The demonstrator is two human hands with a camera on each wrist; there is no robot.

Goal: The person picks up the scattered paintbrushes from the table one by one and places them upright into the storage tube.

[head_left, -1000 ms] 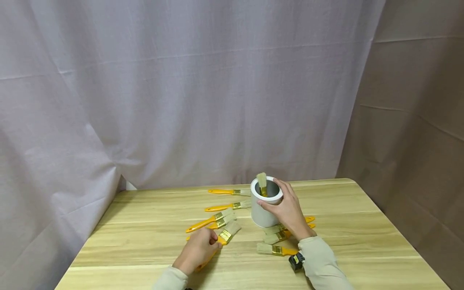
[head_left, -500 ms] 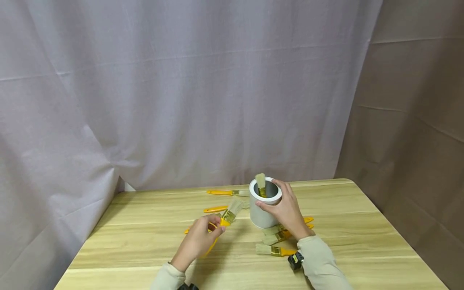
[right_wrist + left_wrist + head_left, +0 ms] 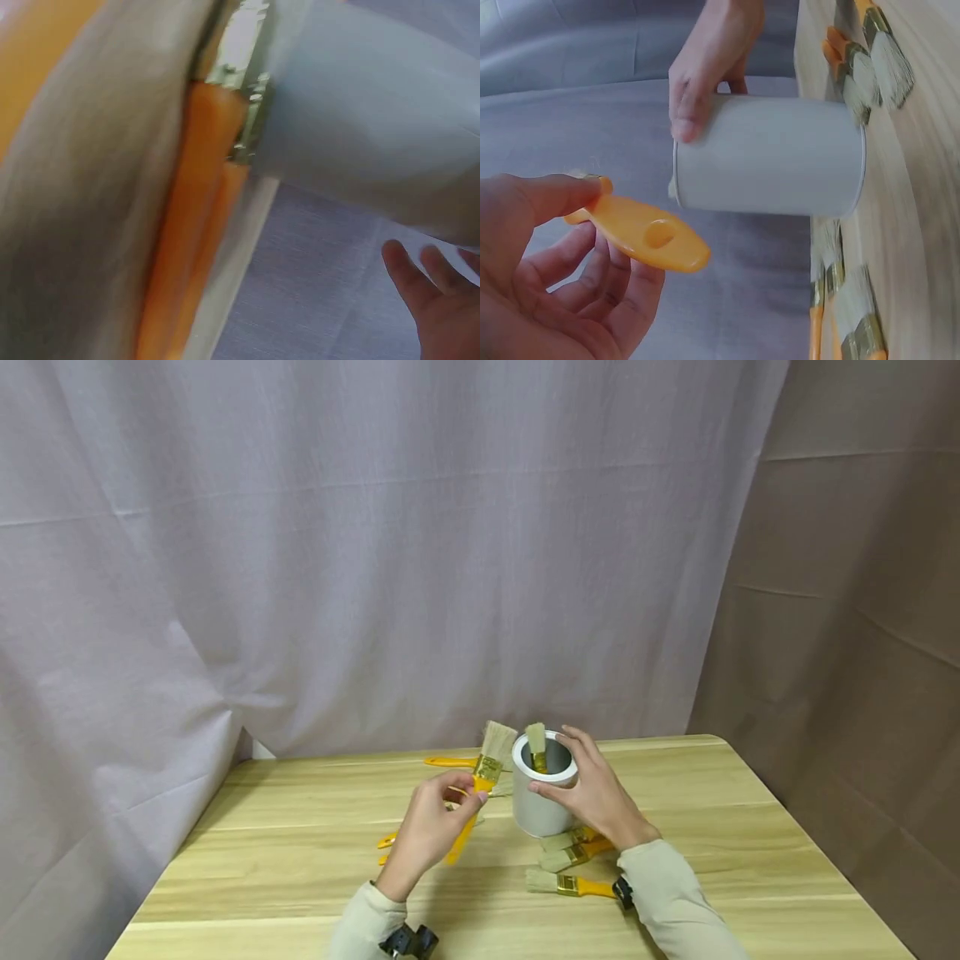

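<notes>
Pinching brush [image 3: 480,785] — left hand [image 3: 429,828], bristles beside can [image 3: 538,793]

From my head view, the handle of the brush standing in the white can [image 3: 542,797] is hidden by its wall, and I only see bristles above the rim. The can and both hands cover parts of the brushes lying on the desk [image 3: 247,868]. My right wrist view is blurred: orange handles and pale bristles smear together, and its right hand [image 3: 439,300] is cut off at the corner
</notes>
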